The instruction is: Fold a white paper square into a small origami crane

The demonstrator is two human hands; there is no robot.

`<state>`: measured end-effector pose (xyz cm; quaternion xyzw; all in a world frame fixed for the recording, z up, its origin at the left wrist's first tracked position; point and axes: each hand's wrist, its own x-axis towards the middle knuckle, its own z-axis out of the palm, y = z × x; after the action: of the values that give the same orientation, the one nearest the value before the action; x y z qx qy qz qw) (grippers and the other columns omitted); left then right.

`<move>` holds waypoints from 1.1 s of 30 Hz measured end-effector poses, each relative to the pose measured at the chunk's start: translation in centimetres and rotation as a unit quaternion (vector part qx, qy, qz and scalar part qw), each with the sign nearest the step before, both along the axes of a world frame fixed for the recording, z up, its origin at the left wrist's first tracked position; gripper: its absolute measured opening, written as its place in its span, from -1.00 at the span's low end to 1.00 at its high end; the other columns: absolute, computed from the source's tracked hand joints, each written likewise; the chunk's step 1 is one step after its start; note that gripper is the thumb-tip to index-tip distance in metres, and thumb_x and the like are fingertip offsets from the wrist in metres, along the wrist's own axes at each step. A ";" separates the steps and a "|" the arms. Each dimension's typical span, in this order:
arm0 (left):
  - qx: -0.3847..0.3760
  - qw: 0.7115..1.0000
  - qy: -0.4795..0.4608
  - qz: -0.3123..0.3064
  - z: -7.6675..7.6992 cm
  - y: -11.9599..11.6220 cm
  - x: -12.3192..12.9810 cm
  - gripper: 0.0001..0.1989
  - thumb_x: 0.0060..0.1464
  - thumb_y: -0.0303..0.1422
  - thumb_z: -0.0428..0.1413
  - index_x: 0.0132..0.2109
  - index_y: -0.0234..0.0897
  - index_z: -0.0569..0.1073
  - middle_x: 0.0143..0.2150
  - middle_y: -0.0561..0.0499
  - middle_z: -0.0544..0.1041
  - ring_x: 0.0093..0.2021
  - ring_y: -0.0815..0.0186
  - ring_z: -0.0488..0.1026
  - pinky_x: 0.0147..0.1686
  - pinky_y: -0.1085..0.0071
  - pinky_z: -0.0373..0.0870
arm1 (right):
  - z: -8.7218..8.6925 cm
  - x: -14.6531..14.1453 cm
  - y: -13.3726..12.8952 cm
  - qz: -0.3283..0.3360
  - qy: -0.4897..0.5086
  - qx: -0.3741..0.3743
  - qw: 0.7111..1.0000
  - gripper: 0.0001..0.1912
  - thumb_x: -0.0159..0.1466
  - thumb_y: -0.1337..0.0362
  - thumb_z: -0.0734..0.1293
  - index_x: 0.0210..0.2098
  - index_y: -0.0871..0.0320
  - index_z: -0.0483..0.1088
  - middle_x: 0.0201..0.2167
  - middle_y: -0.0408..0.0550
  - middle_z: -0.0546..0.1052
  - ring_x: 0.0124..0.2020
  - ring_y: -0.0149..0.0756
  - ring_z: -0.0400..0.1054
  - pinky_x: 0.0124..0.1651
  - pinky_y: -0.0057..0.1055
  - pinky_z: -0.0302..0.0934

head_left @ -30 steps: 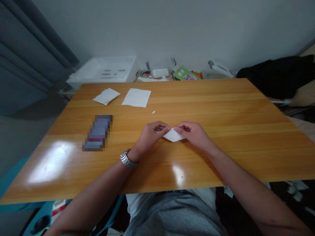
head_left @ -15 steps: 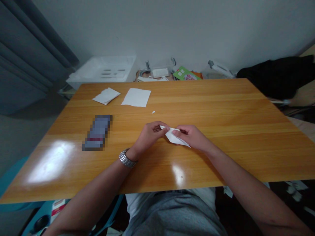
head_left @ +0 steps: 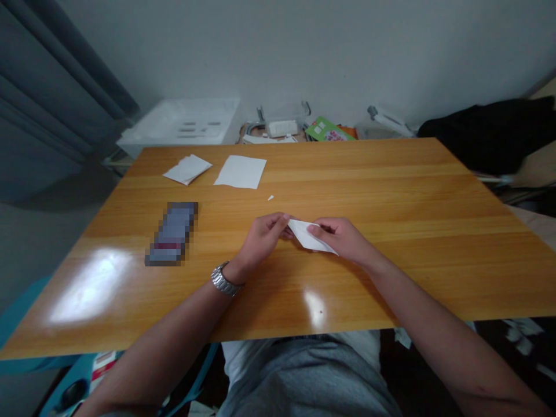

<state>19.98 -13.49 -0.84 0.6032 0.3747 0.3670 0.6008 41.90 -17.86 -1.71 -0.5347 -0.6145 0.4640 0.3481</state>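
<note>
Between my hands, just above the wooden table (head_left: 403, 231), is a folded piece of white paper (head_left: 307, 236) with slanted edges. My left hand (head_left: 267, 231), with a metal watch (head_left: 225, 279) on its wrist, pinches the paper's upper left corner between thumb and fingertips. On the other side my right hand (head_left: 336, 233) grips it, the thumb lying on top and the fingers hidden underneath. Beyond the hands lies a tiny white paper scrap (head_left: 270, 198). Farther back are a flat white sheet (head_left: 241, 172) and a folded white paper stack (head_left: 187, 169).
A blurred-out phone-like object (head_left: 172, 234) lies on the table at the left. Behind the table stand a white plastic tub (head_left: 182, 121) and a green booklet (head_left: 329, 130). Dark cloth (head_left: 486, 136) is heaped at the right. A blue chair (head_left: 26, 313) is at the lower left.
My left thumb has slid back from the paper's face to its corner, so more of the paper shows. The paper has tilted slightly, its lower right tip rising a little.
</note>
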 end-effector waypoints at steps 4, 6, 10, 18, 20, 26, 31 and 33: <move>0.026 0.999 0.018 -0.014 0.1 0.1 0.0 -0.55 0.30 -0.02 0.12 -0.17 -0.37 0.60 -0.29 -0.08 0.61 -0.28 0.30 0.55 -0.21 0.42 0.50 | -0.1 0.2 0.0 0.000 -0.002 -0.003 1.000 -0.49 0.35 -0.17 0.31 -0.28 0.20 0.53 -0.44 -0.10 0.49 -0.44 -0.33 0.29 -0.40 -0.43 0.10; 0.050 0.998 0.044 -0.021 0.1 0.1 0.0 -0.57 0.28 -0.03 0.14 -0.19 -0.36 0.59 -0.30 -0.07 0.61 -0.29 0.31 0.54 -0.26 0.44 0.47 | -0.2 0.2 0.1 0.009 -0.010 0.002 1.000 -0.49 0.36 -0.16 0.31 -0.27 0.20 0.54 -0.45 -0.11 0.48 -0.44 -0.34 0.28 -0.41 -0.43 0.09; 0.084 0.992 0.087 -0.026 -0.2 0.1 0.1 -0.67 0.20 -0.11 0.23 -0.18 -0.33 0.59 -0.27 -0.04 0.63 -0.30 0.32 0.52 -0.31 0.46 0.41 | -0.1 0.0 0.1 0.024 -0.043 0.019 0.999 -0.49 0.36 -0.15 0.30 -0.31 0.21 0.54 -0.49 -0.14 0.43 -0.46 -0.36 0.23 -0.43 -0.43 0.03; 0.123 0.986 0.111 -0.001 -0.2 0.1 0.0 -0.73 0.24 -0.17 0.19 -0.22 -0.32 0.57 -0.32 0.00 0.59 -0.37 0.36 0.43 -0.38 0.48 0.31 | 0.1 0.3 0.2 0.013 -0.039 0.020 0.999 -0.46 0.38 -0.15 0.28 -0.34 0.22 0.55 -0.48 -0.13 0.46 -0.47 -0.37 0.24 -0.42 -0.43 0.04; 0.125 0.986 0.109 -0.002 -0.2 0.1 0.1 -0.74 0.24 -0.19 0.19 -0.23 -0.32 0.57 -0.31 0.00 0.59 -0.36 0.36 0.44 -0.37 0.48 0.32 | 0.0 0.3 0.3 0.014 -0.050 0.027 0.998 -0.46 0.38 -0.14 0.27 -0.35 0.22 0.55 -0.50 -0.14 0.45 -0.48 -0.37 0.24 -0.43 -0.42 0.03; 0.121 0.985 0.119 0.028 -0.3 0.5 -0.1 -0.73 0.23 -0.17 0.18 -0.24 -0.31 0.56 -0.34 0.01 0.56 -0.40 0.37 0.38 -0.40 0.46 0.26 | 0.4 0.6 0.1 0.027 0.004 -0.042 0.999 -0.44 0.35 -0.18 0.31 -0.30 0.23 0.57 -0.46 -0.05 0.60 -0.47 -0.31 0.41 -0.43 -0.43 0.17; 0.112 0.988 0.102 0.043 -0.7 0.9 -0.3 -0.74 0.21 -0.17 0.20 -0.24 -0.31 0.56 -0.32 0.00 0.56 -0.37 0.36 0.39 -0.37 0.45 0.29 | 0.9 0.7 -0.1 0.038 0.067 -0.086 0.993 -0.43 0.29 -0.21 0.37 -0.24 0.23 0.59 -0.36 0.06 0.68 -0.42 -0.29 0.53 -0.32 -0.40 0.38; 0.112 0.987 0.100 0.058 -0.6 1.1 -0.4 -0.74 0.21 -0.18 0.20 -0.25 -0.31 0.55 -0.34 0.01 0.54 -0.40 0.37 0.37 -0.39 0.46 0.27 | 1.1 0.8 -0.1 0.040 0.074 -0.096 0.992 -0.42 0.28 -0.22 0.38 -0.26 0.24 0.59 -0.35 0.07 0.69 -0.41 -0.29 0.55 -0.30 -0.40 0.41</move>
<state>19.61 -12.44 -1.45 0.6775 0.4240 0.3788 0.4666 42.65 -17.94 -0.61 -0.5051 -0.5602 0.5727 0.3210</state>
